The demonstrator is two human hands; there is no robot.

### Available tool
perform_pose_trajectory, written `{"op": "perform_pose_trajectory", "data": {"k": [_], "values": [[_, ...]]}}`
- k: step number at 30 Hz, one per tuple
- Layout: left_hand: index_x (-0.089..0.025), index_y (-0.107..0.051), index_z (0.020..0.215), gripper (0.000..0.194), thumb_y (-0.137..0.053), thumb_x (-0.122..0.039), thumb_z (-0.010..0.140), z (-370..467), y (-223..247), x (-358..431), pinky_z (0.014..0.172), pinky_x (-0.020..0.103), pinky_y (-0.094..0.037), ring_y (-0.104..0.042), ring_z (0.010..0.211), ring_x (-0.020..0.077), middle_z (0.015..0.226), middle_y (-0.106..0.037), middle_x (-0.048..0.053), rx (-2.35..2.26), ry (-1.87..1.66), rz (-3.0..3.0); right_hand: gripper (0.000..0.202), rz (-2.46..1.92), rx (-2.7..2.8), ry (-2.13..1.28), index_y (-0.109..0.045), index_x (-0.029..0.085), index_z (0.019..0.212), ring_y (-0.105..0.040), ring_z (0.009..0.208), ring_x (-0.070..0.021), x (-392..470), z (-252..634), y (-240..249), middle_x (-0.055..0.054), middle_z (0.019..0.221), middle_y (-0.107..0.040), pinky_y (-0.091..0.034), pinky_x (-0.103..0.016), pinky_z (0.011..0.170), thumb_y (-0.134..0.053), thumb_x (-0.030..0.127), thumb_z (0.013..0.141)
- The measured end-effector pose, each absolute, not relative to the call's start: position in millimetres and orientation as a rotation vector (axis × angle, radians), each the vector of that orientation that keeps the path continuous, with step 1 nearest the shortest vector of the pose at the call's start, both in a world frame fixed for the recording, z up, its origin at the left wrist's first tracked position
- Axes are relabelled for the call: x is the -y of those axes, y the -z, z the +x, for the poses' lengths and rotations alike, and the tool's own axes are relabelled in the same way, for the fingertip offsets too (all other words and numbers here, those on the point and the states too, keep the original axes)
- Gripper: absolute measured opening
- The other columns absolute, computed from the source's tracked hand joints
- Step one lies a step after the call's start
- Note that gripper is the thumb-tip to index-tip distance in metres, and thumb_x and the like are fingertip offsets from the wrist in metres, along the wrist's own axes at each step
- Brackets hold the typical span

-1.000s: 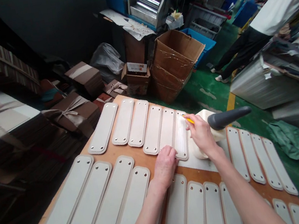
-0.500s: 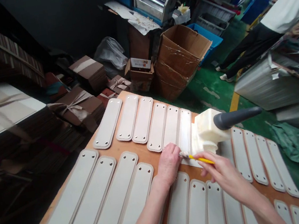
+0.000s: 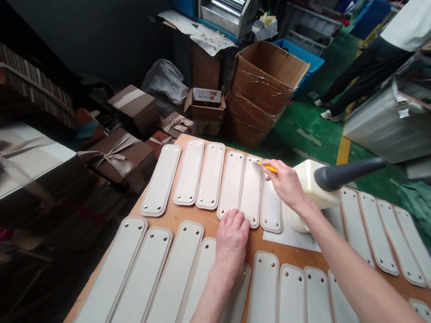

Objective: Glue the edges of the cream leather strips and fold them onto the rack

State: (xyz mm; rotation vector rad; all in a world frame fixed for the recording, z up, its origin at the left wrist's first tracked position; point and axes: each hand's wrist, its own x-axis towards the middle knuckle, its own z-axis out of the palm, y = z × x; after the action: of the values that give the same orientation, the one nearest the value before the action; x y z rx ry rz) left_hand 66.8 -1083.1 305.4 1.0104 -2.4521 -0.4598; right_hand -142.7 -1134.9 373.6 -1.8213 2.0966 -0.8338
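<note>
My right hand (image 3: 287, 185) is closed on a small yellow-handled brush (image 3: 267, 167), whose tip touches the top end of a pale strip (image 3: 252, 191) in the back row. My left hand (image 3: 231, 238) lies at the lower ends of the back-row strips, fingers bent and side by side, with nothing visible in it; its fingertips touch a strip's end. Just right of that strip lies another one (image 3: 271, 207), partly on a white sheet (image 3: 289, 240). A cream container (image 3: 313, 184) with a dark handle stands behind my right forearm. Each strip has round metal studs at its ends.
More strips (image 3: 101, 291) lie in rows on the brown board (image 3: 208, 220). Behind are an open cardboard box (image 3: 258, 94), a machine with rollers (image 3: 226, 9) and tied stacks (image 3: 116, 155). A person in dark trousers (image 3: 372, 65) stands at the upper right.
My right hand has moved up and away with the brush, from the strips' near ends to a far end. My left hand has shifted slightly left and down.
</note>
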Motion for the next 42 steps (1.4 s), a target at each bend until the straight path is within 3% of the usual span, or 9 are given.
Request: {"op": "perform_pose_trajectory", "data": {"k": [6, 9, 12, 16, 19, 22, 29, 36, 42], "values": [[-0.019, -0.058, 0.087, 0.001, -0.058, -0.018, 0.087, 66.0, -301.4, 1086.6, 0.097, 0.039, -0.046, -0.053, 0.108, 0.0222, 0.099, -0.061, 0.006, 2.424, 0.514, 1.013, 0.026, -1.764, -1.998, 0.574, -0.060, 0.025, 0.112, -0.065, 0.072, -0.0183, 1087.8, -119.8, -379.4, -0.005, 0.104, -0.064, -0.051, -0.034, 0.073, -0.041, 0.032, 0.096], [-0.019, -0.057, 0.083, 0.006, -0.056, -0.017, 0.089, 67.0, -300.5, 1088.1, 0.090, 0.036, -0.048, -0.054, 0.100, 0.0209, 0.094, -0.059, 0.005, 2.392, 0.585, 1.018, 0.026, -1.678, -1.892, 0.512, -0.059, 0.025, 0.113, -0.066, 0.081, -0.0192, 1043.6, -98.9, -399.8, -0.005, 0.104, -0.064, -0.051, -0.032, 0.072, -0.040, 0.032, 0.097], [-0.020, -0.055, 0.080, 0.012, -0.052, -0.017, 0.091, 69.1, -300.5, 1089.7, 0.083, 0.035, -0.049, -0.054, 0.094, 0.0197, 0.091, -0.057, 0.004, 2.353, 0.650, 1.023, 0.025, -1.544, -1.794, 0.498, -0.061, 0.025, 0.109, -0.065, 0.072, -0.0163, 1022.2, -89.1, -423.5, -0.003, 0.098, -0.066, -0.051, -0.030, 0.072, -0.042, 0.035, 0.098], [-0.020, -0.054, 0.079, 0.014, -0.049, -0.017, 0.092, 72.7, -300.9, 1092.0, 0.083, 0.034, -0.049, -0.054, 0.093, 0.0190, 0.091, -0.057, 0.003, 2.349, 0.702, 0.987, 0.027, -1.490, -1.899, 0.634, -0.061, 0.024, 0.110, -0.063, 0.063, -0.0161, 1055.6, -104.2, -429.8, -0.001, 0.086, -0.068, -0.050, -0.029, 0.064, -0.044, 0.041, 0.097], [-0.020, -0.056, 0.083, 0.012, -0.049, -0.016, 0.092, 75.7, -301.8, 1093.3, 0.086, 0.034, -0.048, -0.054, 0.097, 0.0188, 0.094, -0.058, 0.004, 2.339, 0.740, 0.933, 0.026, -1.679, -2.024, 0.808, -0.061, 0.024, 0.111, -0.064, 0.067, -0.0169, 1103.6, -123.8, -408.5, -0.004, 0.100, -0.066, -0.050, -0.032, 0.070, -0.045, 0.038, 0.096], [-0.020, -0.057, 0.086, 0.012, -0.048, -0.014, 0.092, 77.7, -302.8, 1093.8, 0.088, 0.035, -0.048, -0.054, 0.100, 0.0188, 0.097, -0.058, 0.004, 2.325, 0.757, 0.903, 0.026, -1.831, -2.102, 0.769, -0.063, 0.024, 0.110, -0.065, 0.075, -0.0191, 1130.9, -131.2, -383.8, -0.006, 0.109, -0.065, -0.050, -0.033, 0.073, -0.043, 0.036, 0.097], [-0.020, -0.053, 0.094, 0.012, -0.046, -0.011, 0.090, 77.0, -299.9, 1090.9, 0.086, 0.034, -0.050, -0.057, 0.100, 0.0189, 0.103, -0.058, 0.005, 2.284, 0.792, 1.031, 0.029, -1.839, -1.882, 0.429, -0.058, 0.029, 0.121, -0.065, 0.088, -0.0212, 1054.9, -94.7, -393.0, -0.004, 0.106, -0.064, -0.050, -0.031, 0.072, -0.039, 0.032, 0.099], [-0.021, -0.047, 0.108, 0.029, -0.052, -0.007, 0.083, 77.3, -298.5, 1089.2, 0.084, 0.035, -0.053, -0.058, 0.103, 0.0204, 0.115, -0.055, 0.008, 2.208, 0.850, 1.132, 0.025, -1.449, -1.825, 0.636, -0.061, 0.026, 0.110, -0.065, 0.072, -0.0164, 1036.5, -92.8, -418.9, -0.002, 0.098, -0.066, -0.051, -0.028, 0.069, -0.045, 0.041, 0.097], [-0.021, -0.046, 0.108, 0.030, -0.053, -0.008, 0.083, 76.4, -296.2, 1088.9, 0.081, 0.036, -0.054, -0.058, 0.103, 0.0216, 0.115, -0.056, 0.008, 2.212, 0.832, 1.140, 0.025, -1.505, -1.830, 0.618, -0.061, 0.026, 0.106, -0.067, 0.074, -0.0176, 1041.4, -90.3, -412.3, -0.003, 0.101, -0.066, -0.051, -0.030, 0.071, -0.045, 0.042, 0.096]]}}
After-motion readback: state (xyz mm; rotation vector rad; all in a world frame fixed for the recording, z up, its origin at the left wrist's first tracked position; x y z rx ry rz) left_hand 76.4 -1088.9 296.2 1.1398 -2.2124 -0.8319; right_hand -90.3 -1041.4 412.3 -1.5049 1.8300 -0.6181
